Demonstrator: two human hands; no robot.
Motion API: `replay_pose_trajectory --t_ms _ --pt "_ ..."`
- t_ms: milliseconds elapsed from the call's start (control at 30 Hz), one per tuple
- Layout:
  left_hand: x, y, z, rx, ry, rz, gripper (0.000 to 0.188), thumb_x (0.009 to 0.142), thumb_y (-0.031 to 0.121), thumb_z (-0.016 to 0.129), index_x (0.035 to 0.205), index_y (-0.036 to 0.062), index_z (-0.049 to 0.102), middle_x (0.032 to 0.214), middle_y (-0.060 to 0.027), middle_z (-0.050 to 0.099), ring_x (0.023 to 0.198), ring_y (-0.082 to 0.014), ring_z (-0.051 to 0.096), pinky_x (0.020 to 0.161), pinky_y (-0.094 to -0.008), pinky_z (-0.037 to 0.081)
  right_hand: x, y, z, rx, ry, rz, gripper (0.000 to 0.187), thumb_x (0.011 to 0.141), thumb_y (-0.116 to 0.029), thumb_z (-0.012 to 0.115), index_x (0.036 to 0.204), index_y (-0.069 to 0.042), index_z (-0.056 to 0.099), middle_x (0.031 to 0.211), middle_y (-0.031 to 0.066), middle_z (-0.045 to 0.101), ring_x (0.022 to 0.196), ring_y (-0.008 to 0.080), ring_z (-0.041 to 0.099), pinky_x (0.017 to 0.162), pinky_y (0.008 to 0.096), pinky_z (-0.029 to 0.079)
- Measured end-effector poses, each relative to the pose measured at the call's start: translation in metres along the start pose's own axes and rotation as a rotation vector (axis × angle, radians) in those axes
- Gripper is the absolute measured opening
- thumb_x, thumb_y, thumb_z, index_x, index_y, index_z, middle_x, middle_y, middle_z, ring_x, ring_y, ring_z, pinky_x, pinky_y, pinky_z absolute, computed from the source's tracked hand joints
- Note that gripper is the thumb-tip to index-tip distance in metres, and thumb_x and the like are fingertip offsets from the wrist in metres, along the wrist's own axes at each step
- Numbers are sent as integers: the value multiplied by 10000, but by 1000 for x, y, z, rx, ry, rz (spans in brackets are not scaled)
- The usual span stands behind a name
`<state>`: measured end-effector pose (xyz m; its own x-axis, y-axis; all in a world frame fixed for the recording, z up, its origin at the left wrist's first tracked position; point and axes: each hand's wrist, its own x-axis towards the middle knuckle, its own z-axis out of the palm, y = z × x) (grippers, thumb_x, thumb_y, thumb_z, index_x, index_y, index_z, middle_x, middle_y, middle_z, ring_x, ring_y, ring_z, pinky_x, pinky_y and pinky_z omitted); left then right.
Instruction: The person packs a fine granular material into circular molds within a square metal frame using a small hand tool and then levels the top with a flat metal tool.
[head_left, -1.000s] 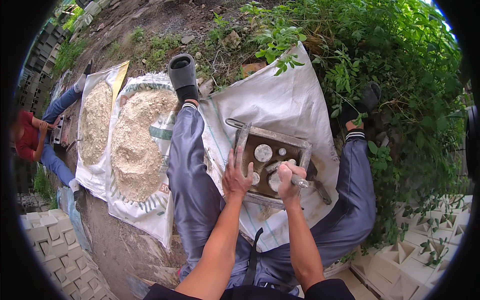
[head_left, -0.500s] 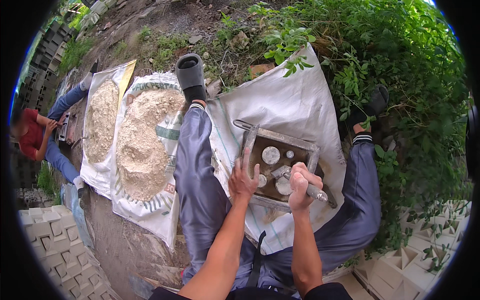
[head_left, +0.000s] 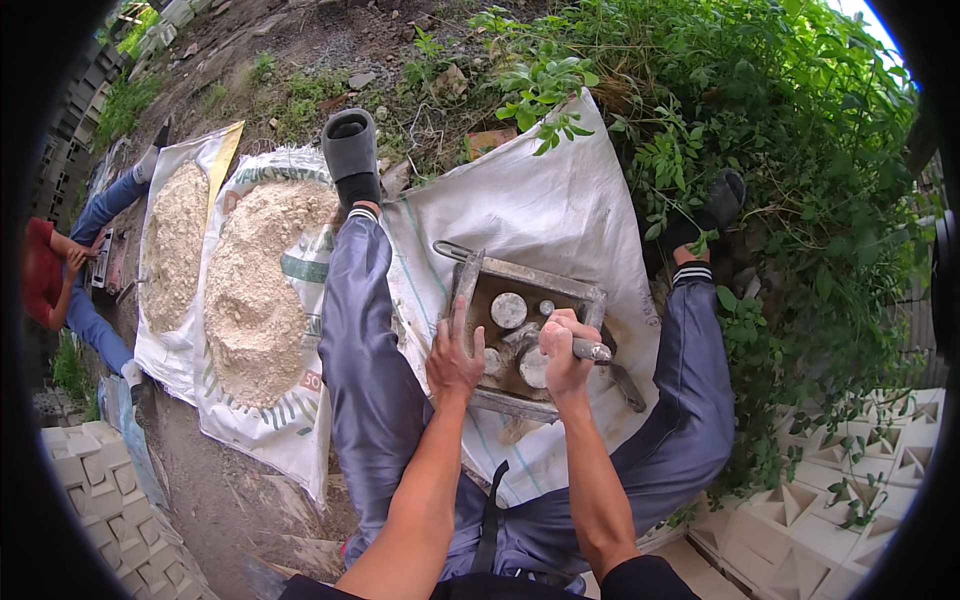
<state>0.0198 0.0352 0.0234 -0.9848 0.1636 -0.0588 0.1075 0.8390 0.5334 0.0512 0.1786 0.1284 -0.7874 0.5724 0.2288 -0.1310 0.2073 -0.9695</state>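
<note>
Between my legs a square metal mould [head_left: 545, 275] sits on a white woven sack, with pale round discs [head_left: 509, 310] of differing sizes and brownish powder inside. My left hand [head_left: 455, 362] lies against the mould's left wall, fingers stretched out and holding nothing. Over the mould's right half, my right hand [head_left: 566, 352] is closed round the grey handle of a trowel [head_left: 593, 350]. Its handle end sticks out to the right of my fist. The blade is partly hidden by my hand and points left, low among the discs.
Left of my leg, two opened sacks hold heaps of pale powder [head_left: 255, 300]. A person in a red shirt [head_left: 42, 270] sits at the far left. Green plants [head_left: 790, 150] crowd the right side. Patterned pale blocks [head_left: 840, 470] stand at the lower right.
My right hand has turned the trowel, so its handle now points more level to the right. The whole view has shifted, moving the scene left. My left hand keeps its place on the mould.
</note>
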Motion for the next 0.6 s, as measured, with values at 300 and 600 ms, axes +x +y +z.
replay_pose_trajectory --t_ms 300,600 --pt "-5 -4 3 -13 6 13 640 894 387 562 1476 288 316 1021 -133 547 886 -366 610 742 -469 517 -6 -1 -7 -4 11 -5 328 789 -111 439 501 -24 310 469 20 352 505 121 316 496 276 286" --pt "-1 5 -4 9 -17 7 674 884 404 572 1486 285 292 992 -138 533 878 -359 606 747 -463 513 -17 -3 -18 32 121 -85 310 777 -135 413 504 -25 316 475 33 345 526 125 307 568 296 284"
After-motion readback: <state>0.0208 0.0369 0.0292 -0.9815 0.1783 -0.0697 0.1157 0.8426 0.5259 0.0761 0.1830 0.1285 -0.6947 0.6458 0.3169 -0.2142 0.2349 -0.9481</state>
